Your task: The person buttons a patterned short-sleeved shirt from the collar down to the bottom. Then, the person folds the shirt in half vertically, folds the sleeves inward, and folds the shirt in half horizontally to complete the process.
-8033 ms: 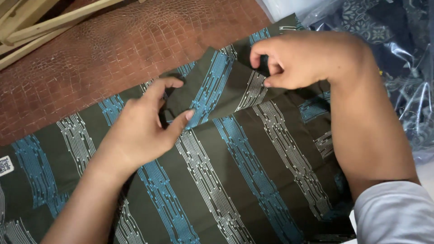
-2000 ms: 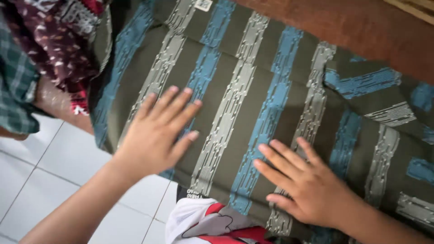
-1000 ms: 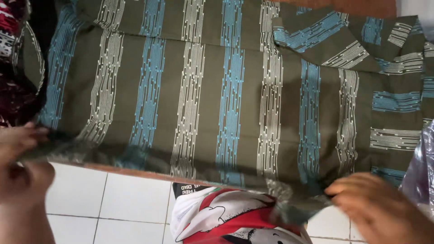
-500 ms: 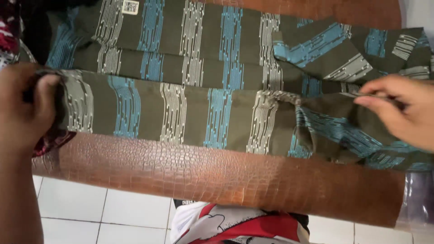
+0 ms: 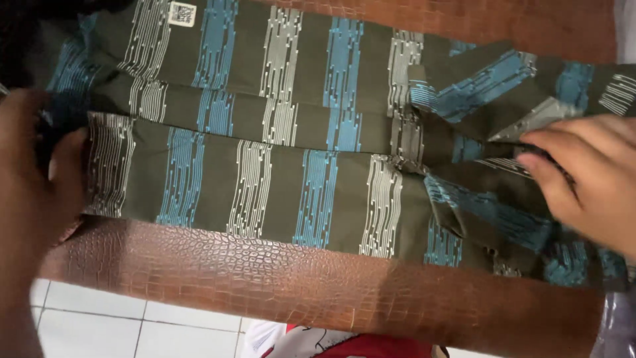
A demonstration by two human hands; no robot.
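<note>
1. Brown crocodile-textured covering spans the worktop under me, with white floor tiles showing past its near edge and a red-and-white bit of my clothing below.

2. On the worktop lies the striped garment, olive with blue and pale grey bands and a small square tag near its far edge. It is folded over lengthwise, so a crease runs across the middle.

3. My left hand is closed on the left end of the folded cloth; the fingers are dark and blurred, so I can't tell exactly how much cloth they pinch.

4. My right hand rests on the crumpled right end, fingertips pressed together on a pale edge that looks like the collar. The two hands are well apart, one at each end.

5. The garment's long axis runs left to right across my view, the bands crossing it; the collar end points to my right.

6. As I judge it, the right end could go wrong: the cloth there is bunched and twisted, so pulling it taut may lock wrinkles into the fold.

7. An uneven tug from either hand could skew the crease.

8. The near edge sits not far from the worktop's rim, so slack cloth might slide toward the floor.
</note>
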